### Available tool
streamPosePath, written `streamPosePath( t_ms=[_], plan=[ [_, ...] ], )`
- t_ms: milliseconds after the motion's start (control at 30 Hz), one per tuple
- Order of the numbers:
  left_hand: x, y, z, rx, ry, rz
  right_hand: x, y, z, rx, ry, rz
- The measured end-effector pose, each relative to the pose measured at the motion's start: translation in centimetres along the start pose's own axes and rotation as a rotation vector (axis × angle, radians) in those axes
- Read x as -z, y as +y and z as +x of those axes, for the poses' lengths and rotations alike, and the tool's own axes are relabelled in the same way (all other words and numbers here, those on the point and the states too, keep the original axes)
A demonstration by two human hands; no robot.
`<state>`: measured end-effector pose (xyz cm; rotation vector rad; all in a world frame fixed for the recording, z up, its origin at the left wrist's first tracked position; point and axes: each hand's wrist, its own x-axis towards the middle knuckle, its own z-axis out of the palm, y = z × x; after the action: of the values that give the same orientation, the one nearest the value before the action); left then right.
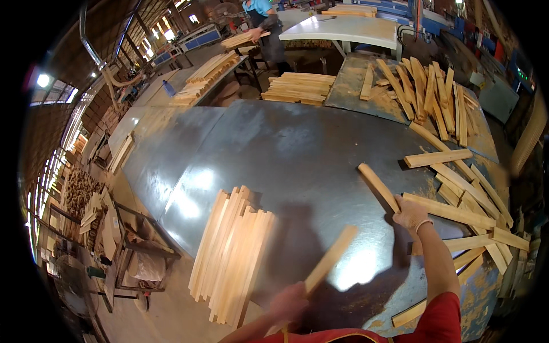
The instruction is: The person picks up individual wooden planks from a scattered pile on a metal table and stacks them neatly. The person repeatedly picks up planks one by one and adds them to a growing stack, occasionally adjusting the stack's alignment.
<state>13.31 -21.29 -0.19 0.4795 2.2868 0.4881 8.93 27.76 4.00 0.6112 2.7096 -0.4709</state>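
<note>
My left hand (287, 304), slightly blurred, grips the near end of a wooden strip (333, 254) that slants up and to the right over the metal tabletop (274, 148). To its left, pale strips lie side by side in a neat stack (231, 257). On the right, my gloved right hand (412, 215) is closed round the lower end of another wooden strip (377, 186), tilted up to the left. Just beyond that hand is a loose pile of strips (452, 211), lying crosswise over one another; the hand hides part of it.
More strips lie heaped on a dusty table (349, 97) at the far right. Another stack of strips (298, 87) sits beyond the table's far edge. A person in a blue top (264, 23) holds strips at the back. A cart with scrap wood (131, 246) stands at the left.
</note>
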Motion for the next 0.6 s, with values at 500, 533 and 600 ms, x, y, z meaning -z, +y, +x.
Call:
streamPosePath(
  t_ms=[500,533,600],
  plan=[
    [3.4,-9.8,-4.5,-0.176,0.489,0.482,-28.7,-32.8,-14.7,0.36,-0.207,0.758],
    [2.1,-12.5,-4.3,-0.229,0.547,0.528,-27.9,-33.5,-14.4,0.452,-0.218,0.759],
    [1.0,-15.8,-3.9,-0.332,0.677,0.732,-25.4,-31.5,-12.7,0.574,-0.277,0.684]
  ],
)
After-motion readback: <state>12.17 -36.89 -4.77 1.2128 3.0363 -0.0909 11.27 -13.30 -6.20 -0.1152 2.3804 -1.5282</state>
